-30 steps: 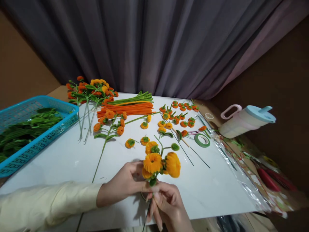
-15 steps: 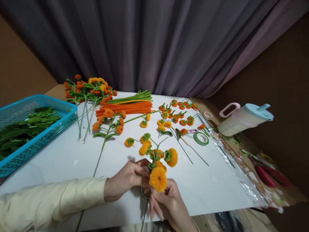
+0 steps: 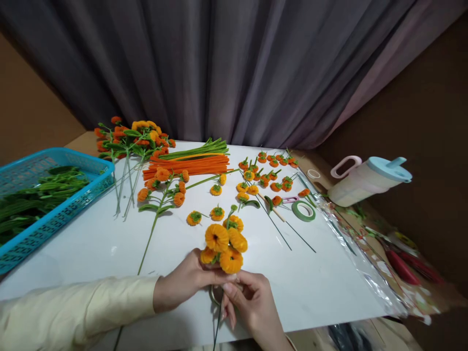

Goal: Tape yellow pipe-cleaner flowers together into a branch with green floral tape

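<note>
A spray of yellow fuzzy pipe-cleaner flowers [image 3: 216, 238] stands upright between my two hands near the table's front edge. My left hand [image 3: 183, 282] is closed round its stem just under the blooms, which hide the fingertips. Close against it, my right hand [image 3: 254, 302] pinches lower on the stem with thumb and forefinger, the other fingers curled below. A dark thin stem wire [image 3: 218, 324] runs down from between the hands. Behind the fingers a ring-shaped roll [image 3: 215, 294] shows in part. A loose yellow flower head [image 3: 217, 213] lies just beyond the spray.
A blue basket [image 3: 104, 170] of green leaves is at left. Behind are finished flower stems [image 3: 127, 136], orange pipe cleaners [image 3: 197, 164] and a finished orange spray [image 3: 161, 195]. Rightward lie orange flower heads [image 3: 277, 186], green tape [image 3: 303, 211], a tumbler [image 3: 360, 183] and red-handled scissors [image 3: 402, 267].
The yellow spray has turned and drawn together, its blooms now facing me and shifted slightly left. Both hands have stayed close together on the stem.
</note>
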{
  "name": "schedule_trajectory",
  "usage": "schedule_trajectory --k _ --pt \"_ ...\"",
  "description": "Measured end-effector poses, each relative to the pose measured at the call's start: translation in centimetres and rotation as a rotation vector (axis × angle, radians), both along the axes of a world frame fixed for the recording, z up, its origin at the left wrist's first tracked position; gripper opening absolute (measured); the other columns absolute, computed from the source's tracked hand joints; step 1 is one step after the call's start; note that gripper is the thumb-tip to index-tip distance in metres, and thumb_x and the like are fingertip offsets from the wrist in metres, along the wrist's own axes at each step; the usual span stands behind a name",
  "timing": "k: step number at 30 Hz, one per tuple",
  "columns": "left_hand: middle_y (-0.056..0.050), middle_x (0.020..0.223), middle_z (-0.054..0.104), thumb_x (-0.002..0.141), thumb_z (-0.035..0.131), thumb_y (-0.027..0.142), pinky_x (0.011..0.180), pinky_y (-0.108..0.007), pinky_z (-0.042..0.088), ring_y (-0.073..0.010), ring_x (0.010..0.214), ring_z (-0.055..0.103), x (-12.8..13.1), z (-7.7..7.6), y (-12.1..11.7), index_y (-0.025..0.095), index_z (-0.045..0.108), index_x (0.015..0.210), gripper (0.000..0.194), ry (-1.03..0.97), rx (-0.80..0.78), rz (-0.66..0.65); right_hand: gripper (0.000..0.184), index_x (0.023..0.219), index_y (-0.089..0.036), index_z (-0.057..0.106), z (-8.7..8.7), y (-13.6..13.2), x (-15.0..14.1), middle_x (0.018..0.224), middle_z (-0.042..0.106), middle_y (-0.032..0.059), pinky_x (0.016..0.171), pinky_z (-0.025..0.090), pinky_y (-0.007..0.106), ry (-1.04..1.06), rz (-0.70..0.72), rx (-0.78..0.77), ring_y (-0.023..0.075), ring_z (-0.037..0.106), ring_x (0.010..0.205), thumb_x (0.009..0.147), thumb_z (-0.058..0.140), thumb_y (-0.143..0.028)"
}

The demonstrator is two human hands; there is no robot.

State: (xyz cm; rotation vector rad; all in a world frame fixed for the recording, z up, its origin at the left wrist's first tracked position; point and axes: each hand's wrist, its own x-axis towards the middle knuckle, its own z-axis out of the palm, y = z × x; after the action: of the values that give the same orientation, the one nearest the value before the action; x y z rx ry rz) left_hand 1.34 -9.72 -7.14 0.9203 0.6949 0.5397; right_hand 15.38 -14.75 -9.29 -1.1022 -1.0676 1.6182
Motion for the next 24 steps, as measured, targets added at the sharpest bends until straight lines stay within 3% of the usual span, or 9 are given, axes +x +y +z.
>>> schedule_trajectory --k 8,12,19,22,24 --pt "-0.003 0.061 0.065 0.071 0.073 0.033 0.062 -0.025 0.047 -0.0143 0.058 0.059 -0.7 -0.7 0.9 0.011 0.068 0.071 0.023 -0.064 0.019 -0.137 0.042 0.061 -0.013 0.052 0.7 1.6 1.1 0.05 0.058 0.003 0.039 0.035 0.017 0.027 0.206 -0.09 0.0072 0.048 0.037 0.072 0.07 -0.049" --pt "-0.003 0.069 0.067 0.076 0.069 0.035 0.063 -0.025 0.047 -0.0115 0.057 0.058 -0.8 -1.3 1.2 0.012 0.065 0.082 0.025 -0.113 -0.014 -0.204 0.044 0.056 -0.015 0.047 0.9 1.7 1.3 0.052 0.058 0.0028 0.04 0.035 0.016 -0.013 0.2 -0.098 0.006 0.047 0.037 0.071 0.071 -0.049" --pt "-0.004 0.066 0.063 0.082 0.061 0.037 0.067 -0.027 0.045 -0.0131 0.062 0.057 -0.8 -1.5 1.4 0.01 0.066 0.079 0.028 -0.099 0.009 -0.257 0.039 0.058 -0.014 0.054 0.7 1.6 1.4 0.051 0.057 0.0001 0.044 0.041 0.018 -0.068 0.154 -0.101 0.0079 0.05 0.041 0.071 0.072 -0.046" --pt "-0.003 0.071 0.063 0.078 0.065 0.039 0.065 -0.024 0.042 -0.0124 0.065 0.054 -0.9 -1.2 1.6 0.01 0.069 0.08 0.03 -0.032 0.068 -0.215 0.031 0.066 -0.013 0.062 1.0 1.7 2.2 0.054 0.061 0.0003 0.051 0.048 0.02 -0.156 0.165 -0.034 0.0115 0.057 0.048 0.071 0.073 -0.042" --pt "-0.001 0.068 0.059 0.075 0.067 0.042 0.06 -0.021 0.039 -0.0103 0.062 0.048 -1.0 -1.3 1.7 0.01 0.07 0.08 0.033 0.032 0.119 -0.184 0.023 0.074 -0.013 0.067 1.8 1.8 3.1 0.062 0.066 0.0024 0.056 0.051 0.021 -0.289 0.154 0.111 0.0145 0.062 0.055 0.072 0.074 -0.035"
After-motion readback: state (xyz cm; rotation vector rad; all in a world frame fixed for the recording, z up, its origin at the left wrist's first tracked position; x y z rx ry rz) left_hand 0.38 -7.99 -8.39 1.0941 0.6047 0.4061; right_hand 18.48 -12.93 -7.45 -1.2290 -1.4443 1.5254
